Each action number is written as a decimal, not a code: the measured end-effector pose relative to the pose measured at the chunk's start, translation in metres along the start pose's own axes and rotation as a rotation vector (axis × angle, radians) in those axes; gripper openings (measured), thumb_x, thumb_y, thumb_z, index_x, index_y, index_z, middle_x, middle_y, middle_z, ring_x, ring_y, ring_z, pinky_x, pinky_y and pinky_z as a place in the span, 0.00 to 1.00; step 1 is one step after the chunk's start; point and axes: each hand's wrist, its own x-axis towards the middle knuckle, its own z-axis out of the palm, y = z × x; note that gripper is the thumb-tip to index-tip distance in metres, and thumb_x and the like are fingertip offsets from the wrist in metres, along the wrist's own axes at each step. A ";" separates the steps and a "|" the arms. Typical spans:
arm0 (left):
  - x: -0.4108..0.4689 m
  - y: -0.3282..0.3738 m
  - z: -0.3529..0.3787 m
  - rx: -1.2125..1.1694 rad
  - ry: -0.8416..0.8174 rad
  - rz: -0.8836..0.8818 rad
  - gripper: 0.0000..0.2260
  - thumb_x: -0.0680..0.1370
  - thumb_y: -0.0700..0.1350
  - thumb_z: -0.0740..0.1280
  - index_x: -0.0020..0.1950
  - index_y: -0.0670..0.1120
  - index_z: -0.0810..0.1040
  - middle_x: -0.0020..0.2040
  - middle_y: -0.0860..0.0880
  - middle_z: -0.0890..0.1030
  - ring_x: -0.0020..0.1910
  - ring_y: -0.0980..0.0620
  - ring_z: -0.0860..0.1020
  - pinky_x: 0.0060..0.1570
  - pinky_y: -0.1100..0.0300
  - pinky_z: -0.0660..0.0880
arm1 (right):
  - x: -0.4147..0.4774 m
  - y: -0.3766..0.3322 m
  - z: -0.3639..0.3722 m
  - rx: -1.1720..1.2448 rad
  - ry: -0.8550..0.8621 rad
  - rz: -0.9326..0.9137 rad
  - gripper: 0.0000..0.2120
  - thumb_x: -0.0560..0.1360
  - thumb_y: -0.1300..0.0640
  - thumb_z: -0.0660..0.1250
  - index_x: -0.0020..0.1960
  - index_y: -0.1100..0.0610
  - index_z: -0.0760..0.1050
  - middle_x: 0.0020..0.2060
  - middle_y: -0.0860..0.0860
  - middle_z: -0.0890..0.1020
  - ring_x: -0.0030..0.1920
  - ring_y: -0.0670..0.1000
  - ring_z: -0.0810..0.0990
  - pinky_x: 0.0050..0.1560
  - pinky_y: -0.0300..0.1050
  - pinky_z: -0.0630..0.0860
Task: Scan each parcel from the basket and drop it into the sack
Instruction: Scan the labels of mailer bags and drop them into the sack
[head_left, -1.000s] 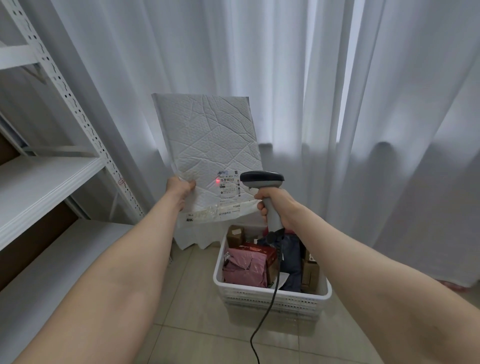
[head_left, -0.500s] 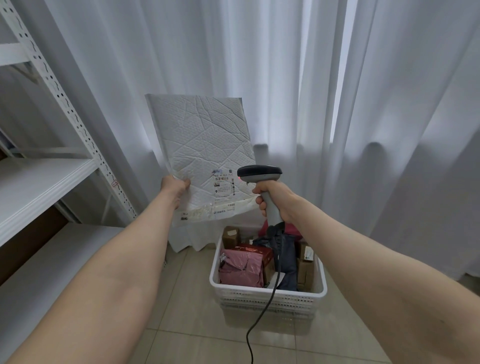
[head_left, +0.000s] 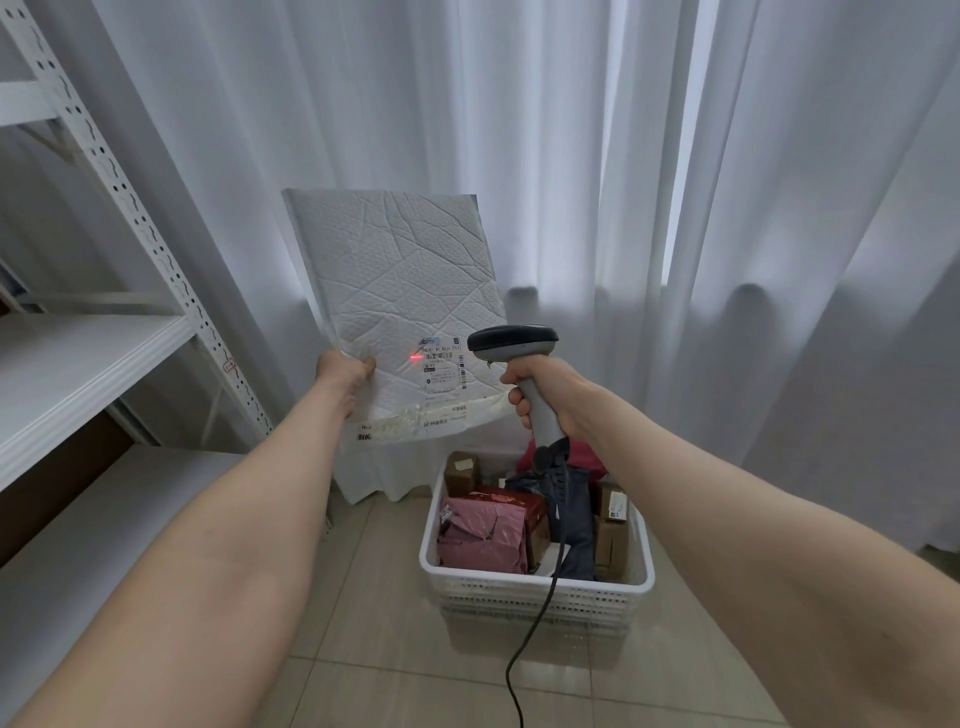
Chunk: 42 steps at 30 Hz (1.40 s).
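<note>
Scanning a padded mailer (head_left: 400, 280)
Left grip (head_left: 343, 370) pinches the mailer's lower left edge, the mailer rising above it; right grip (head_left: 540, 387), curled round the scanner (head_left: 511, 340), aims beside it. Likely light, soft and bendy: an edge hold should suffice.

I see white padded mailer parcel (head_left: 400, 291) upright, red dot on label (head_left: 444, 370) | grey corded scanner (head_left: 511, 342) beside it | white perforated plastic basket (head_left: 535, 590) on floor, holding parcels
</note>
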 end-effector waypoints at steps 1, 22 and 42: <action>0.001 0.000 -0.001 0.005 -0.001 0.000 0.16 0.74 0.33 0.68 0.62 0.35 0.75 0.60 0.39 0.79 0.58 0.42 0.78 0.57 0.53 0.74 | 0.000 0.000 0.000 -0.001 -0.003 0.001 0.01 0.75 0.62 0.63 0.46 0.59 0.72 0.28 0.52 0.73 0.24 0.46 0.68 0.27 0.38 0.68; 0.003 0.002 -0.009 0.006 0.004 0.003 0.17 0.75 0.33 0.68 0.63 0.35 0.74 0.61 0.39 0.78 0.59 0.42 0.77 0.60 0.52 0.73 | 0.004 -0.004 0.002 0.001 -0.019 0.013 0.03 0.76 0.62 0.64 0.49 0.59 0.72 0.28 0.52 0.75 0.23 0.46 0.69 0.25 0.37 0.69; -0.014 0.006 -0.029 -0.074 -0.113 -0.115 0.17 0.74 0.31 0.68 0.63 0.36 0.75 0.57 0.42 0.79 0.55 0.44 0.77 0.59 0.49 0.74 | 0.014 0.005 0.011 0.104 0.072 0.011 0.03 0.77 0.62 0.65 0.50 0.60 0.74 0.29 0.54 0.77 0.26 0.48 0.72 0.28 0.40 0.72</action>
